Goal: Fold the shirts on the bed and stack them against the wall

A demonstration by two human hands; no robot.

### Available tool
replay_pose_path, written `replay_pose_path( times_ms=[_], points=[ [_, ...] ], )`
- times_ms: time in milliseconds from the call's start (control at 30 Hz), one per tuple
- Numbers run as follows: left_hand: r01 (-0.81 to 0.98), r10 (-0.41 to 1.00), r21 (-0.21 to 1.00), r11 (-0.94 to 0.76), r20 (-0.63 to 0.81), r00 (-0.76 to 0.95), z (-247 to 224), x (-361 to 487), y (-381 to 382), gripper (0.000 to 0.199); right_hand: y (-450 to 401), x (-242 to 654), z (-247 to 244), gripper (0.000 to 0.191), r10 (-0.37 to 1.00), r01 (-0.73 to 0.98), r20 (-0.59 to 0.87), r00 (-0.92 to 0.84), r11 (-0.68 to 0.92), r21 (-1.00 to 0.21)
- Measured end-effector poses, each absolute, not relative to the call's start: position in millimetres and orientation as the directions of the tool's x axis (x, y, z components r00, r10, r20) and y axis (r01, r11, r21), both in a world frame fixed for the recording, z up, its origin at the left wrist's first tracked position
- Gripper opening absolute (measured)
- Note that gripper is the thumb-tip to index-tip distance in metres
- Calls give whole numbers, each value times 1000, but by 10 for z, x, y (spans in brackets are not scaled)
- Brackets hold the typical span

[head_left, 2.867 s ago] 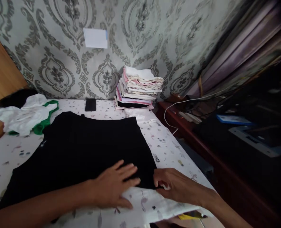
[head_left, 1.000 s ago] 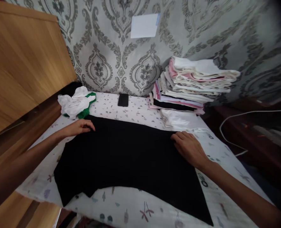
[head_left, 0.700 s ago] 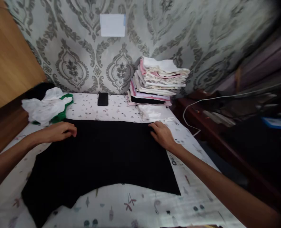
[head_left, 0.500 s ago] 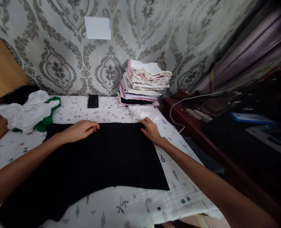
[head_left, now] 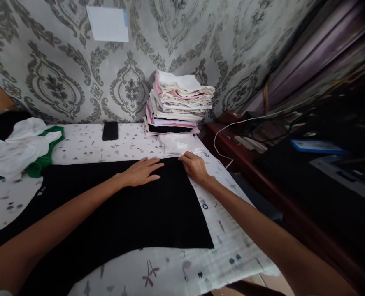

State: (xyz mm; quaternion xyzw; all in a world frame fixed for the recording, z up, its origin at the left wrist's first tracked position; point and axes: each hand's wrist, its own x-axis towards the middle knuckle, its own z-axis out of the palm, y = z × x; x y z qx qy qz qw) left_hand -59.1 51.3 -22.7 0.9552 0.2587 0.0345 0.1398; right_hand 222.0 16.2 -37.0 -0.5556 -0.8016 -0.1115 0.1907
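Observation:
A black shirt lies spread over the patterned cloth, with a small pale label near its left end. My left hand rests flat on the shirt close to its far edge, fingers spread. At the shirt's far right corner, my right hand is closed, pinching the fabric between thumb and fingers. Part of the shirt's near left side is hidden under my left forearm. Just beyond my right hand lies a folded white cloth.
A tall stack of folded clothes stands against the wall. To its left is a black phone. White and green clothes lie heaped at the left. A white cable hangs by the dark red furniture on the right.
My left hand has slid right along the shirt's far edge and its fingers have spread flat. My right hand stays at the far right corner. The view has shifted slightly right.

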Motion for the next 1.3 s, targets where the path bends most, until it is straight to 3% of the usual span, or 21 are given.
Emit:
replay_pose_path(
  times_ms=[100, 267, 367, 467, 567, 700, 800, 933, 1167, 1300],
  points=[
    [480, 506, 294, -827, 16, 862, -228, -587, 496, 64, 162, 2241, -348, 31, 847, 939, 441, -298, 342, -23],
    [480, 490, 249, -841, -26, 872, -263, -528, 469, 69, 201, 2177, -138, 31, 903, 943, 274, -330, 328, 56],
    [495, 504, 236, -836, -28, 863, -285, -480, 433, 69, 201, 2022, -102, 40, 869, 927, 355, -344, 374, -18],
    [503, 516, 234, -832, -9, 857, -279, -463, 374, 68, 137, 1846, -282, 48, 837, 879, 370, -403, 467, -99],
    [555, 568, 235, -798, -16, 823, -236, -577, 324, 69, 78, 1783, -559, 59, 853, 879, 270, -447, 474, -44],
    [695, 708, 225, -683, -33, 706, -95, -1186, 301, 74, 86, 1835, -739, 67, 855, 881, 234, -463, 472, 21],
    [847, 866, 224, -482, -23, 499, -12, -1972, 318, 68, 88, 1849, -725, 68, 866, 892, 227, -446, 452, 29],
    [963, 965, 121, -240, -79, 250, -61, -2916, 337, 61, 63, 1815, -701, 69, 887, 906, 197, -417, 422, 19],
    [971, 971, 57, -233, -44, 236, -111, -3187, 284, 61, 13, 1723, -611, 67, 927, 933, 142, -348, 357, -48],
    [952, 953, 58, -302, 57, 299, 125, -3073, -27, 60, -384, 1693, -363, 66, 917, 931, 233, -324, 353, -97]
  ],
)
